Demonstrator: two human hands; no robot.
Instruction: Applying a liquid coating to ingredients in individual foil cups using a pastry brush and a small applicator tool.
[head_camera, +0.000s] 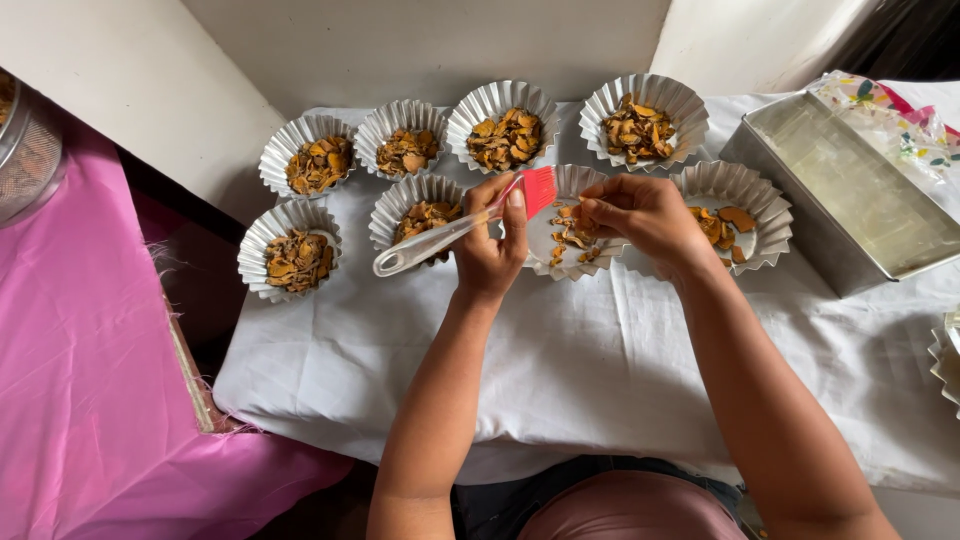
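Left hand (488, 250): fingers closed round a brush (455, 231), clear handle lying out to the left, red bristles up and to the right, just over the rim of the centre cup (560, 180). Right hand (645, 215): fingertips pinched together on small orange-brown chips (572, 238), held over that same cup, close beside the bristles. Centre cup: fluted foil, front row, partly filled, largely hidden by both hands. Other foil cups, seven in view: four in the back row (505, 135), all filled with like chips; two at front left (296, 258); one at front right (745, 205), thinly filled, just beyond the right wrist. All stand on a white cloth (590, 370) over a table. Metal tin (850, 200): rectangular, at the far right of the cloth, lined with something pale, a patterned wrapper (900, 120) behind it. Pink cloth (80, 350): covers a lower surface to the left, with a mesh container (25, 150) at its far edge, only partly visible.
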